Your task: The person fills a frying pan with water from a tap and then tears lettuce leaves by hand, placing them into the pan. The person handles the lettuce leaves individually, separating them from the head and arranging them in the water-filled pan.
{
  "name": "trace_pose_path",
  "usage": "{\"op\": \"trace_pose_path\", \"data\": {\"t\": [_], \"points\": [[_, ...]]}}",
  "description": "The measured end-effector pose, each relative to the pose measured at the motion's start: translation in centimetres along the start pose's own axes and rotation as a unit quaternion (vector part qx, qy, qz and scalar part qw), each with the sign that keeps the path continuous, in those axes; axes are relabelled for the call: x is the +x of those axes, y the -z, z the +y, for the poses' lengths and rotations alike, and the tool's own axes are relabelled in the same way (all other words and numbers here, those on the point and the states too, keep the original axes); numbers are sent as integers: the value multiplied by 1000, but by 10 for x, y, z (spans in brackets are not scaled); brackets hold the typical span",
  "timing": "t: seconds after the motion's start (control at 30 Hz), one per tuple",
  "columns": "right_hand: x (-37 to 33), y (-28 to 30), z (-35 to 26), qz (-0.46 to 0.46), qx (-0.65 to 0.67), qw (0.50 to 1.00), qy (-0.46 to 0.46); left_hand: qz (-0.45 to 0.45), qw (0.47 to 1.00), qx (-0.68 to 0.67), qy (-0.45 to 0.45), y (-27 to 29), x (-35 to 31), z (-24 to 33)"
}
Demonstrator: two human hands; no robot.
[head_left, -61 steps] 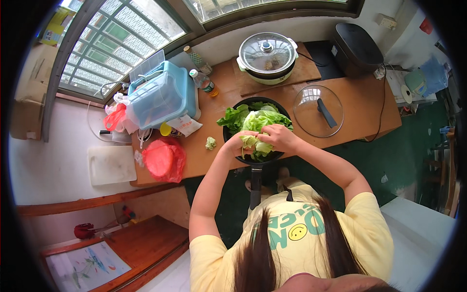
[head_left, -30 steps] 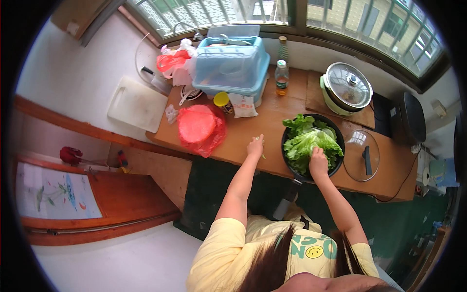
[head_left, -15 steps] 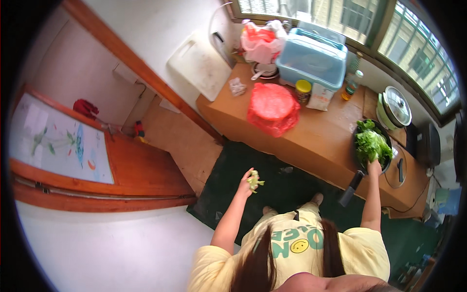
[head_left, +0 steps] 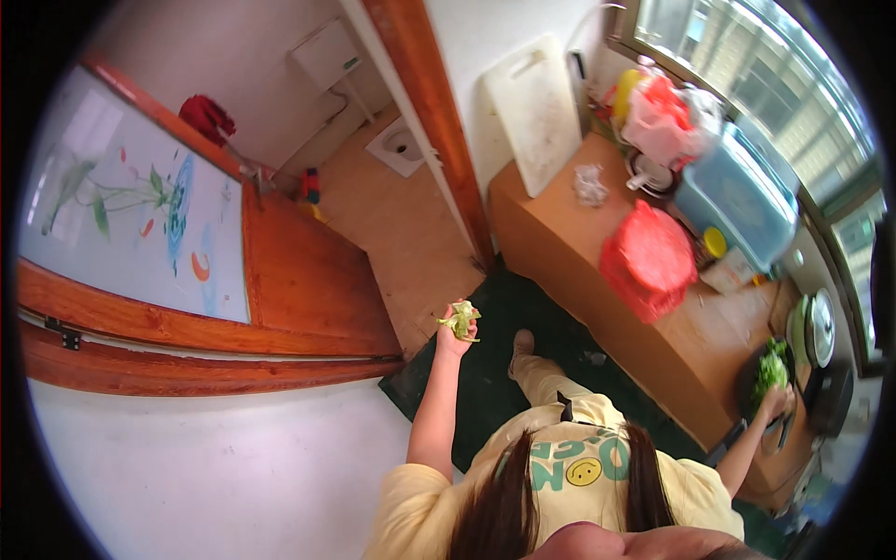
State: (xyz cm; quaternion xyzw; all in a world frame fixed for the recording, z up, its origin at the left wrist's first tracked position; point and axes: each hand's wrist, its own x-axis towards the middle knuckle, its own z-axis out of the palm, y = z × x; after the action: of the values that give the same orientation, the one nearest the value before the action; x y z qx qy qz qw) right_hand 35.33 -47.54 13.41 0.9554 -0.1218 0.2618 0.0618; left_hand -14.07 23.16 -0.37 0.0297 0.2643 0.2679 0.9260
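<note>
My left hand (head_left: pixel 451 343) is raised over the dark green mat, its fingers curled round a few pale green vegetable scraps (head_left: pixel 462 320). Out to the right, my right hand (head_left: pixel 776 404) is closed at the lower end of a bunch of leafy green lettuce (head_left: pixel 771 367). That lettuce lies in a black frying pan (head_left: pixel 748 375) on the brown counter. My fingertips there are partly hidden and small. A glass lid with a dark handle (head_left: pixel 784 431) rests beside the pan, next to my right hand.
Along the counter (head_left: pixel 560 229) stand a red plastic-wrapped bowl (head_left: pixel 651 261), a blue bin (head_left: pixel 733 201), a yellow-capped jar (head_left: pixel 714 243) and a green pot (head_left: pixel 801 329). A white cutting board (head_left: pixel 537 121) leans on the wall. To the left, a wooden door (head_left: pixel 308 271) opens onto a toilet room.
The view has turned left, so the counter sits farther right and more of the doorway shows. One foot has stepped toward the door. Both hands keep hold of their greens.
</note>
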Motion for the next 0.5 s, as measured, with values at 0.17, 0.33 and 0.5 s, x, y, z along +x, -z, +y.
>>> {"op": "trace_pose_path", "data": {"t": [0.17,0.33,0.5], "points": [[5,7,-123,66,48,996,-29,77,996,-49,-19,4,43,90],[34,88,-311,100,44,986,125,82,991,-81,-65,18,69,174],[61,134,-355,93,86,980,152,159,982,-88,-44,55,124,222]]}}
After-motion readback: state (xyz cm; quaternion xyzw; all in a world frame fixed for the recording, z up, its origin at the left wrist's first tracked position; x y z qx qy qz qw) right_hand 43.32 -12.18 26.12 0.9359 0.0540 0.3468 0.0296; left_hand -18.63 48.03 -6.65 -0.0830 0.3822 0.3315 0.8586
